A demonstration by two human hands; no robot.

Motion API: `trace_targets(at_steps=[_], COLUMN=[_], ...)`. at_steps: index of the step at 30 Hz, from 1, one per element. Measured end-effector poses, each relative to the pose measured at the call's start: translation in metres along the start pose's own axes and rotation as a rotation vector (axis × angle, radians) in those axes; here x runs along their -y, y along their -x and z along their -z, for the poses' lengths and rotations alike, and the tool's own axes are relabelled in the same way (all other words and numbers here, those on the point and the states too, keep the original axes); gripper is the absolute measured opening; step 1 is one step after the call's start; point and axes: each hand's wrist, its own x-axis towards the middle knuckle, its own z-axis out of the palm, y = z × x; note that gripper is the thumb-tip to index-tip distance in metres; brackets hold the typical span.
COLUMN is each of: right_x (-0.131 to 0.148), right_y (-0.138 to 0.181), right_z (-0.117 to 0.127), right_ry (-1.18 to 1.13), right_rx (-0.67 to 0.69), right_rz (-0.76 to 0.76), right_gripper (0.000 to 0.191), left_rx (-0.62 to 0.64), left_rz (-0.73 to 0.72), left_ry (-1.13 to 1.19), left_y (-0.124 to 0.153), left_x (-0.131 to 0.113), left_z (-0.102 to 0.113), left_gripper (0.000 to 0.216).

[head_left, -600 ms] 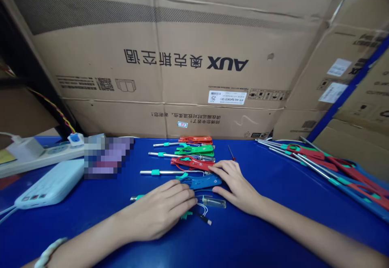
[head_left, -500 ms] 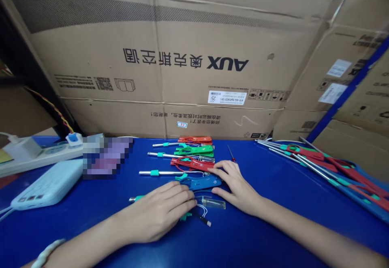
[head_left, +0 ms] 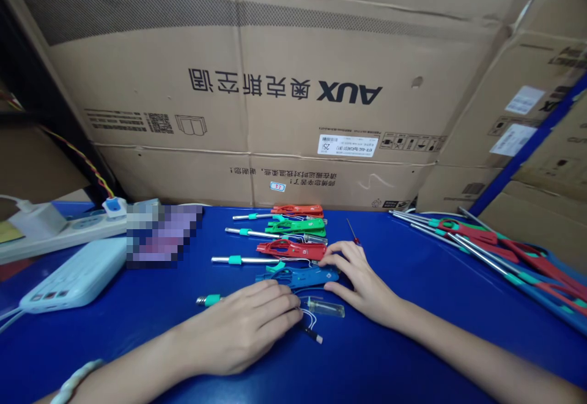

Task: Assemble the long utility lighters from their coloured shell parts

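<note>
A blue lighter casing [head_left: 305,277] lies in the middle of the table, one of several long-nozzle lighters in pieces. My right hand [head_left: 360,279] has its thumb and fingers closed about the casing's right end. My left hand [head_left: 250,324] rests below it, fingers together and curled down over parts they hide. A metal tube with a green collar [head_left: 211,300] sticks out left of that hand. By its fingertips show a clear fuel tank [head_left: 328,308] and a black igniter with white wires [head_left: 314,334].
Behind are red [head_left: 293,249], green [head_left: 298,227] and orange [head_left: 300,209] lighter casings with their tubes. A thin screwdriver [head_left: 353,233] lies beyond my right hand. More lighters [head_left: 495,257] are piled at right. A power bank [head_left: 76,275] and a power strip [head_left: 85,227] are at left; cardboard [head_left: 275,43] stands behind.
The view has shifted slightly. The green piece seen below my left fingers is now hidden. Both hands stay at nearly the same spots.
</note>
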Motion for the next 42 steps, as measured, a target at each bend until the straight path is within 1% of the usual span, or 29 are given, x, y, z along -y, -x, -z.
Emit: trace_targets(at_steps=[5, 8, 10, 15, 20, 24, 27, 30, 34, 37, 39, 42], right_x=[0.003, 0.004, 0.005, 0.004, 0.004, 0.003, 0.003, 0.003, 0.004, 0.005, 0.005, 0.004], right_y=[0.002, 0.002, 0.001, 0.000, 0.001, 0.001, 0.001, 0.002, 0.003, 0.004, 0.004, 0.005], right_z=[0.001, 0.001, 0.001, 0.001, 0.000, 0.000, -0.001, 0.000, 0.001, 0.001, 0.001, 0.000], right_ry=[0.047, 0.078, 0.064, 0.017, 0.026, 0.031, 0.032, 0.029, 0.031, 0.028, 0.023, 0.006], right_rx=[-0.060, -0.103, -0.137, -0.239, -0.257, -0.264, -0.268, -0.259, -0.234, -0.191, -0.163, -0.122], right_rz=[0.105, 0.177, 0.195, 0.163, 0.123, 0.121, 0.122, 0.134, 0.159, 0.190, 0.216, 0.251], right_gripper=[0.003, 0.009, 0.010, 0.009, 0.009, 0.010, 0.010, 0.010, 0.010, 0.011, 0.012, 0.012], left_rx=[0.011, 0.019, 0.050, 0.188, 0.228, 0.290, 0.312, 0.299, 0.227, 0.199, 0.160, 0.090], left_rz=[0.012, 0.029, 0.048, 0.127, 0.294, 0.355, 0.367, 0.357, 0.322, 0.300, 0.287, 0.248], left_ry=[0.014, 0.034, 0.060, 0.156, 0.276, 0.359, 0.375, 0.345, 0.253, 0.182, 0.139, 0.056], left_y=[-0.001, -0.002, -0.004, -0.005, -0.004, -0.003, -0.003, -0.003, -0.003, -0.002, 0.000, 0.007], left_x=[-0.002, -0.005, -0.007, -0.013, -0.015, -0.014, -0.017, -0.024, -0.037, -0.045, -0.048, -0.052], left_z=[-0.001, -0.001, 0.000, 0.003, -0.003, -0.005, -0.005, -0.003, 0.004, 0.007, 0.003, -0.012], left_gripper=[0.035, 0.034, 0.036, 0.048, 0.075, 0.075, 0.072, 0.071, 0.069, 0.068, 0.066, 0.058])
